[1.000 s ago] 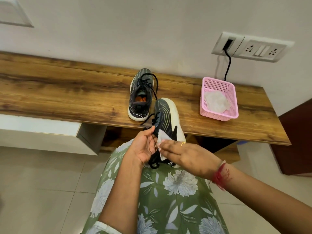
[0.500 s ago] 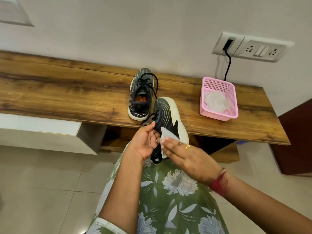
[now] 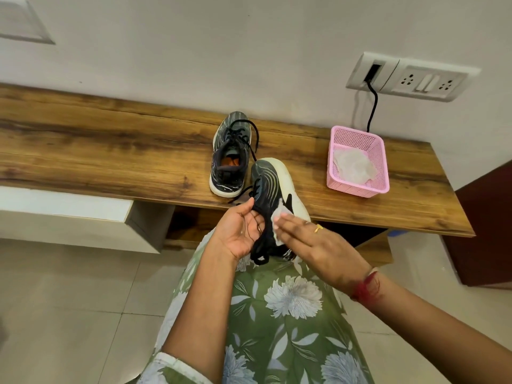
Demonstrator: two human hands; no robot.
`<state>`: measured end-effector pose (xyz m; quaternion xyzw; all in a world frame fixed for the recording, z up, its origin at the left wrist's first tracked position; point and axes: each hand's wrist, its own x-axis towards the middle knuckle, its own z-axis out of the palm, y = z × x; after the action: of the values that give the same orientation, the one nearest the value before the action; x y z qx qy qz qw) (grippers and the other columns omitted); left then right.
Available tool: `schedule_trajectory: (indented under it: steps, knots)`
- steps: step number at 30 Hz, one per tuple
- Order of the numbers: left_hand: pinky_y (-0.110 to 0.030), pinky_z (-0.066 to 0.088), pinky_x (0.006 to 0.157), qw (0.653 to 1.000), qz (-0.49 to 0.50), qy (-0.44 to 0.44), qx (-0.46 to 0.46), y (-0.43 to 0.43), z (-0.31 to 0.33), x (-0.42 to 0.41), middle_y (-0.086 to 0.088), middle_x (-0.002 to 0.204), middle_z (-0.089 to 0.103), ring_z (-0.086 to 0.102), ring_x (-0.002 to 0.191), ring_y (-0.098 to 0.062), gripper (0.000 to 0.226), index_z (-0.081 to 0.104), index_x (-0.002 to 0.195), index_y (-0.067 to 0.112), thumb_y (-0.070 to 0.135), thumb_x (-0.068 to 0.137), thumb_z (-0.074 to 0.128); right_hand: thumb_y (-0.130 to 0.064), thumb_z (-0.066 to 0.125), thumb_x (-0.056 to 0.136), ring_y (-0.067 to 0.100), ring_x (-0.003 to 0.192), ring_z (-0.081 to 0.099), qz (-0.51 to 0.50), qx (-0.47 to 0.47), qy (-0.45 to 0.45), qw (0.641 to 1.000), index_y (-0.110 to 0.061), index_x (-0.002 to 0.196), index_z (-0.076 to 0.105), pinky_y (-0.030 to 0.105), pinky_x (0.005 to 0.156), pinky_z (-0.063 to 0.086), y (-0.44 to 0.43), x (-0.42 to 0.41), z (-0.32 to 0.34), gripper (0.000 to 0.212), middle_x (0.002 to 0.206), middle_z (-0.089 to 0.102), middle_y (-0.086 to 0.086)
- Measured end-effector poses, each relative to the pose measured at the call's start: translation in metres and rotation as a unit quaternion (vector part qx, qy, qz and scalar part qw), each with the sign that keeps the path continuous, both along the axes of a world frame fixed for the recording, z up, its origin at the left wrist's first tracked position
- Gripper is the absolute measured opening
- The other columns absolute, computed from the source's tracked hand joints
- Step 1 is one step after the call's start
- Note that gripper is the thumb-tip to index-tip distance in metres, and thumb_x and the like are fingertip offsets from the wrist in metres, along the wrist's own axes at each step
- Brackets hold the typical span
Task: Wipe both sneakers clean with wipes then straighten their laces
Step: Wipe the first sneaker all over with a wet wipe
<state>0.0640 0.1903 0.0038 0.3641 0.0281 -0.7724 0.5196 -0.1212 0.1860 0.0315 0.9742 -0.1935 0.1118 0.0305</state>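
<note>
A dark sneaker with a white sole [image 3: 273, 184] lies tilted on its side over my lap, toe pointing at the shelf. My left hand [image 3: 239, 231] grips it at the heel opening, thumb up on the collar. My right hand [image 3: 313, 242] presses a white wipe [image 3: 278, 220] flat against the sneaker's side with straight fingers. The second dark sneaker [image 3: 231, 159] stands upright on the wooden shelf [image 3: 110, 153], its black laces loose and looped over the toe.
A pink plastic basket [image 3: 357, 187] holding crumpled wipes sits on the shelf to the right. Behind it a black cable [image 3: 372, 106] runs up to a wall socket panel [image 3: 412, 76]. A white drawer unit [image 3: 72, 217] hangs under the shelf at left.
My right hand slid the wipe along the sneaker's side toward the toe. The held sneaker shifted slightly in my left hand. The shelf sneaker stayed put.
</note>
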Motion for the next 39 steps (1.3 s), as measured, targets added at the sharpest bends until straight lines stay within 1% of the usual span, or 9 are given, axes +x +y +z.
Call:
schedule_trajectory:
  steps: [3, 8, 13, 17, 19, 23, 29, 33, 39]
  knots:
    - [-0.028, 0.056, 0.073, 1.0, -0.013, -0.011, 0.011, 0.0, 0.002, -0.001, -0.012, 0.074, 0.072, 0.071, 0.067, -0.018, 0.034, 0.06, 0.101, 0.001, 0.025, 0.101, 0.036, -0.001, 0.056, 0.079, 0.026, 0.123, 0.051, 0.082, -0.007, 0.06, 0.995, -0.001, 0.126, 0.053, 0.034, 0.102, 0.039, 0.012, -0.001, -0.007, 0.047, 0.13, 0.055, 0.014]
    - [-0.031, 0.047, 0.09, 1.0, 0.019, -0.002, 0.012, -0.004, 0.007, 0.0, -0.013, 0.076, 0.072, 0.069, 0.077, -0.019, 0.035, 0.06, 0.1, -0.001, 0.023, 0.102, 0.036, 0.0, 0.041, 0.086, 0.027, 0.12, 0.054, -0.024, -0.023, -0.016, 0.999, 0.001, 0.122, 0.057, 0.035, 0.103, 0.035, 0.006, 0.003, -0.001, 0.04, 0.127, 0.057, 0.017]
    - [-0.024, 0.056, 0.056, 0.999, 0.038, -0.004, 0.027, -0.004, 0.01, 0.001, -0.012, 0.064, 0.07, 0.07, 0.057, -0.017, 0.034, 0.059, 0.09, -0.001, 0.02, 0.102, 0.035, 0.0, 0.051, 0.084, 0.026, 0.117, 0.056, 0.05, 0.014, 0.009, 0.999, 0.001, 0.124, 0.053, 0.033, 0.096, 0.046, 0.026, 0.002, -0.004, 0.04, 0.127, 0.057, 0.016]
    - [-0.031, 0.057, 0.067, 0.999, 0.042, 0.002, 0.009, -0.006, 0.014, 0.0, -0.012, 0.072, 0.072, 0.072, 0.063, -0.019, 0.033, 0.059, 0.099, 0.0, 0.022, 0.102, 0.035, 0.009, 0.067, 0.071, 0.028, 0.107, 0.062, -0.14, 0.037, -0.108, 0.984, 0.002, 0.119, 0.059, 0.036, 0.088, 0.051, 0.002, 0.005, 0.017, 0.049, 0.122, 0.06, 0.018]
    - [-0.032, 0.056, 0.07, 0.999, 0.044, -0.003, 0.016, -0.008, 0.014, -0.002, -0.012, 0.071, 0.072, 0.072, 0.063, -0.018, 0.033, 0.059, 0.099, 0.0, 0.022, 0.102, 0.035, 0.015, 0.073, 0.062, 0.028, 0.104, 0.063, -0.18, 0.051, -0.077, 0.979, -0.002, 0.12, 0.059, 0.039, 0.087, 0.052, 0.003, 0.011, 0.015, 0.061, 0.122, 0.06, 0.015]
    - [-0.028, 0.055, 0.059, 0.999, 0.026, -0.023, 0.025, -0.009, 0.023, -0.002, -0.013, 0.063, 0.07, 0.07, 0.055, -0.018, 0.036, 0.058, 0.09, -0.002, 0.02, 0.103, 0.033, 0.005, 0.068, 0.061, 0.026, 0.112, 0.059, -0.091, 0.021, 0.017, 0.995, -0.002, 0.121, 0.059, 0.03, 0.093, 0.041, 0.031, 0.01, 0.002, 0.061, 0.125, 0.059, 0.015]
    - [-0.038, 0.043, 0.087, 0.999, 0.035, -0.015, 0.02, -0.01, 0.028, -0.002, -0.013, 0.065, 0.071, 0.069, 0.063, -0.02, 0.035, 0.058, 0.091, 0.0, 0.02, 0.103, 0.032, 0.006, 0.061, 0.07, 0.029, 0.11, 0.06, -0.114, -0.039, -0.042, 0.992, 0.003, 0.116, 0.061, 0.039, 0.095, 0.044, 0.015, -0.001, 0.006, 0.046, 0.119, 0.061, 0.02]
    - [-0.038, 0.042, 0.09, 0.999, 0.041, -0.002, 0.027, -0.014, 0.026, 0.002, -0.015, 0.066, 0.071, 0.071, 0.058, -0.021, 0.035, 0.057, 0.093, -0.002, 0.019, 0.103, 0.032, -0.004, 0.046, 0.091, 0.029, 0.122, 0.051, 0.025, -0.068, 0.029, 0.997, 0.002, 0.122, 0.055, 0.04, 0.101, 0.043, 0.026, -0.008, -0.011, 0.034, 0.128, 0.057, 0.017]
    - [-0.044, 0.036, 0.096, 0.999, 0.034, 0.028, 0.019, -0.018, 0.03, 0.006, -0.02, 0.073, 0.071, 0.061, 0.101, -0.023, 0.04, 0.057, 0.098, -0.005, 0.022, 0.104, 0.028, 0.0, 0.042, 0.092, 0.033, 0.124, 0.048, -0.025, -0.108, -0.02, 0.994, 0.004, 0.123, 0.055, 0.043, 0.098, 0.046, 0.008, -0.01, 0.005, 0.034, 0.131, 0.053, 0.02]
